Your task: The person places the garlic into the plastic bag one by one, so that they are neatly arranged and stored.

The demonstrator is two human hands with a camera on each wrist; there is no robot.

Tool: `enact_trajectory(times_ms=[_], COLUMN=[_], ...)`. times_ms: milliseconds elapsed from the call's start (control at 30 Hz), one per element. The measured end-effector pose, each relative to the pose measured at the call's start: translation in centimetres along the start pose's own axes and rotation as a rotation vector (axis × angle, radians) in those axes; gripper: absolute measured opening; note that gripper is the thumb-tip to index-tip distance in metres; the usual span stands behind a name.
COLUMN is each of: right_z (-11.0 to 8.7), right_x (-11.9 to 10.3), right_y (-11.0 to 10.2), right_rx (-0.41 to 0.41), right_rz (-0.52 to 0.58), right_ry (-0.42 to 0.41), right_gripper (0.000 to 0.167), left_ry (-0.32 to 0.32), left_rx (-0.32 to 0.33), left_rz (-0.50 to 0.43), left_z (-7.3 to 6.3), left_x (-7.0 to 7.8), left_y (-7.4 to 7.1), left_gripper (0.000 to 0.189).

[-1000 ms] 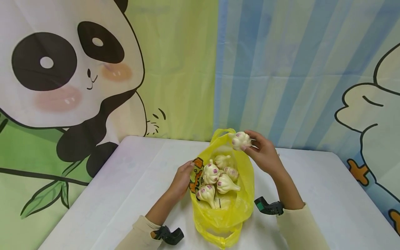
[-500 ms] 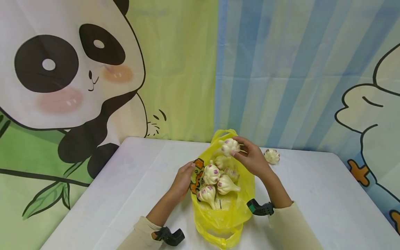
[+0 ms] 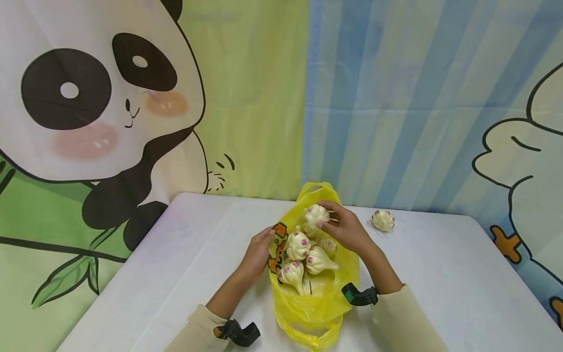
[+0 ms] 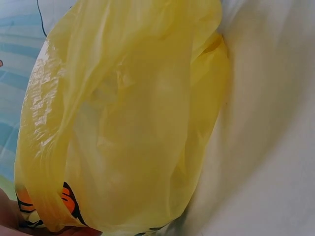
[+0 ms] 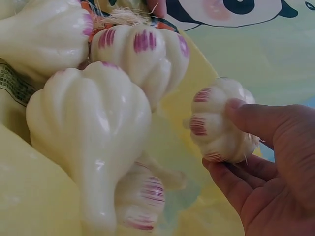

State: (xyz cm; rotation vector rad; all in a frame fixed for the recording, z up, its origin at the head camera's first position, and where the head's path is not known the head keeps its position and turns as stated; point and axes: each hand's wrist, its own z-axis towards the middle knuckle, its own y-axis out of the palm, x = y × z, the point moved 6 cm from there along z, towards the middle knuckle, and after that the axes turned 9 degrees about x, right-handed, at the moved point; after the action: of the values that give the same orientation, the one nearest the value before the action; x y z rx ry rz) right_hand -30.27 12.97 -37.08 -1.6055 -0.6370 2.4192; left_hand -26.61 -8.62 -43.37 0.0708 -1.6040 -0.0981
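Observation:
A yellow plastic bag (image 3: 308, 310) with an orange-and-black print lies spread on the table, its mouth facing up. Inside it are several garlic bulbs (image 3: 298, 246), cream with purple streaks. My left hand (image 3: 256, 252) grips the bag's left edge, thumb on the printed side; in the left wrist view the bag's wall hides most of that hand. Between thumb and fingers, my right hand (image 5: 275, 162) pinches one garlic bulb (image 5: 221, 120) over the far part of the bag's mouth. In the head view this bulb overlaps another one lying in the bag.
One more garlic bulb (image 3: 383, 221) sits on the white table (image 3: 440, 274) at the back right, near the far edge. Behind the table hangs a printed curtain (image 3: 255, 98) with a panda. The bag's loop handles stick out at its far and near ends.
My right hand has moved left and down with its garlic bulb, to over the bag's opening. The loose bulb at the back right has come into sight. My left hand stays on the bag.

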Motion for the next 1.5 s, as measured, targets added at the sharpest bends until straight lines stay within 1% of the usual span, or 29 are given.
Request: enact_trajectory(times_ms=[100,233,333,500,633,667,867,933,1167,1400,1500], right_z=[0.0,-0.1,-0.2,-0.2,-0.2,-0.3,-0.3,-0.3,-0.5,-0.7,-1.1], right_x=[0.5,0.9,1.0,1.1,1.1,0.6,0.3,0.7,0.9,0.8,0.4], right_y=[0.5,1.0,1.0,1.1,1.2,1.1,0.5,0.3,-1.0,-1.9,-2.1], right_rx=[-0.017,-0.027,-0.023,-0.027,-0.030,-0.030,-0.002,0.010,0.066,0.120,0.121], right_rz=[-0.015,-0.028,-0.043,-0.038,-0.042,-0.041,-0.019,-0.012,0.050,0.031,0.039], right_ry=[0.026,0.037,0.028,0.020,0.017,0.014,-0.013,-0.017,-0.004,0.011,0.012], right_gripper=[0.053,0.055,0.055,0.055,0.057,0.057,0.056,0.054,0.048,0.043,0.042], left_ry=[-0.001,0.004,0.008,0.010,0.002,0.001,-0.007,-0.005,-0.006,0.001,0.001], left_rx=[0.001,-0.007,-0.009,-0.005,0.002,0.004,0.014,0.016,0.005,0.007,0.006], left_rz=[0.001,-0.005,-0.007,-0.012,-0.014,-0.013,-0.004,-0.003,-0.003,0.008,0.003], left_z=[0.0,-0.2,-0.2,-0.1,-0.1,-0.1,-0.1,-0.1,-0.1,-0.2,-0.1], left_x=[0.0,0.1,0.2,0.3,0.2,0.1,0.0,0.1,0.0,0.0,-0.1], left_y=[0.0,0.1,0.1,0.1,0.1,0.1,0.1,0.0,0.1,0.1,0.1], left_gripper=[0.050,0.050,0.050,0.049,0.048,0.047,0.046,0.046,0.047,0.048,0.049])
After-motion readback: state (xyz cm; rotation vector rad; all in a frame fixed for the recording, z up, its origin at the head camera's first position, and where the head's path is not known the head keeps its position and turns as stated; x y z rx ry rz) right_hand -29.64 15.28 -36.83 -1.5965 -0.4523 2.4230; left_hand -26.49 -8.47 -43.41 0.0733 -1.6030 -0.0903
